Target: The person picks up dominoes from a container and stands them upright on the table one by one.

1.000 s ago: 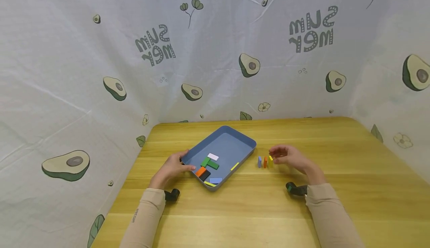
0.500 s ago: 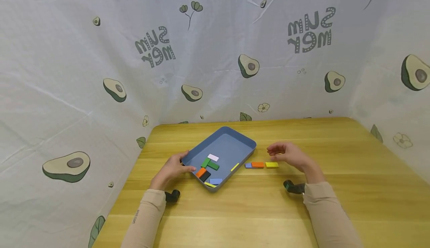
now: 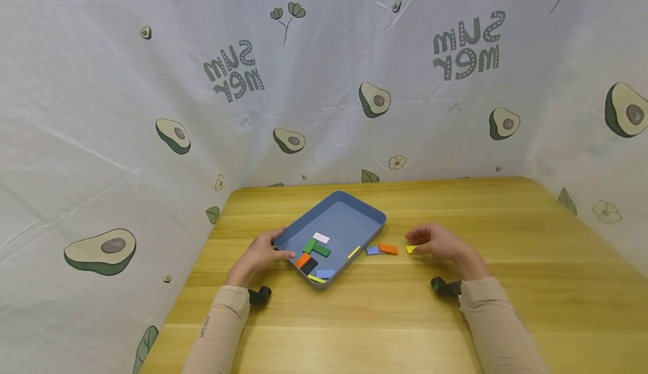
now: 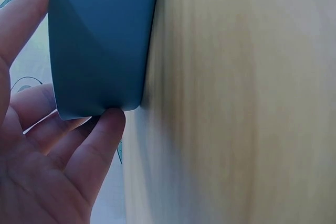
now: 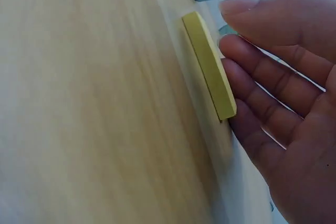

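Observation:
My left hand (image 3: 259,255) grips the near-left corner of a blue tray (image 3: 351,216), thumb at its near rim and fingers along the outside wall. In the left wrist view, fingertips press against the tray wall (image 4: 100,45). Beyond the tray's right side, an orange domino (image 3: 388,249) lies flat, overlapping a blue domino (image 3: 373,250). A yellow domino (image 5: 210,69) lies on the table under my right hand (image 3: 439,243), which partly hides it in the head view. Loosely bent fingers of that hand sit right beside the yellow domino, thumb apart, nothing gripped.
Inside the tray lie a white domino (image 3: 321,238), two green ones, a black domino (image 3: 309,265), an orange one, a blue one and two yellow ones along the walls. The wooden table (image 3: 354,329) meets an avocado-printed cloth (image 3: 329,81) behind.
Three standing dominoes, blue, orange and yellow, have toppled leftward and lie flat. My right hand lifted a little, then lowered over the yellow one. The left hand keeps its hold on the tray.

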Demonstrator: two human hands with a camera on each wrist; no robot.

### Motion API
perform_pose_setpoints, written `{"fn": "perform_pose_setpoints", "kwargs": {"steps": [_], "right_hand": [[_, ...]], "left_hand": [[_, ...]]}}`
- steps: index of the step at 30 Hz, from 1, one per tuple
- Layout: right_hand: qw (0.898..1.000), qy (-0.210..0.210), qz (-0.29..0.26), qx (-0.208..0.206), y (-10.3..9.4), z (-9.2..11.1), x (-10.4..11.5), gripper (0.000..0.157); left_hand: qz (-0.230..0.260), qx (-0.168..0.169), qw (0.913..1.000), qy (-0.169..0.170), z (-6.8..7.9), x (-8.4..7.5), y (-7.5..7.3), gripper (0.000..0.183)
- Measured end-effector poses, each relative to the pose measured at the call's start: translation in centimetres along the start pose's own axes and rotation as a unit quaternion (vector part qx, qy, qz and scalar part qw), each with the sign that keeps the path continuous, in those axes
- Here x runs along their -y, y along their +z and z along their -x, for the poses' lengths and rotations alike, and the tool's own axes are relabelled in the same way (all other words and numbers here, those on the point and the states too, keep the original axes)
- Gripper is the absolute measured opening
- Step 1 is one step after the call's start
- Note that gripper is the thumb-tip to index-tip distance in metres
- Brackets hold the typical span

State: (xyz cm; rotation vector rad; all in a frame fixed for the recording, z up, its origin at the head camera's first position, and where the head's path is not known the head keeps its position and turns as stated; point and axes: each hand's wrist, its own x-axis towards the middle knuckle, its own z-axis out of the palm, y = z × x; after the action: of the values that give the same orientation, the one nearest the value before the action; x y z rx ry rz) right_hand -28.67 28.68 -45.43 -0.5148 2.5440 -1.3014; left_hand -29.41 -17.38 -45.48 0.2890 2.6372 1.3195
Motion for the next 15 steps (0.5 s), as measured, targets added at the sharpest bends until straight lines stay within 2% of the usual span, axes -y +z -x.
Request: {"fn": "perform_pose_setpoints", "kwargs": {"steps": [3,9,15], "right_hand": [[1.000,-0.013,0.021,0.002,0.24,-0.17,-0.50,0.035],[0.998,-0.001,0.059,-0.012,0.73,-0.41,-0.09,0.023],[0.998,0.006,0.057,-0.026,0.23,-0.42,-0.42,0.018]], "left_hand": [[-0.001,0.000,1.0000,0.001,-0.04,0.08,0.06,0.090],[-0.001,-0.001,1.0000,-0.002,-0.12,0.10,0.08,0.090],[0.003,0.001,0.9999,-0.014,-0.16,-0.05,0.04,0.090]]}}
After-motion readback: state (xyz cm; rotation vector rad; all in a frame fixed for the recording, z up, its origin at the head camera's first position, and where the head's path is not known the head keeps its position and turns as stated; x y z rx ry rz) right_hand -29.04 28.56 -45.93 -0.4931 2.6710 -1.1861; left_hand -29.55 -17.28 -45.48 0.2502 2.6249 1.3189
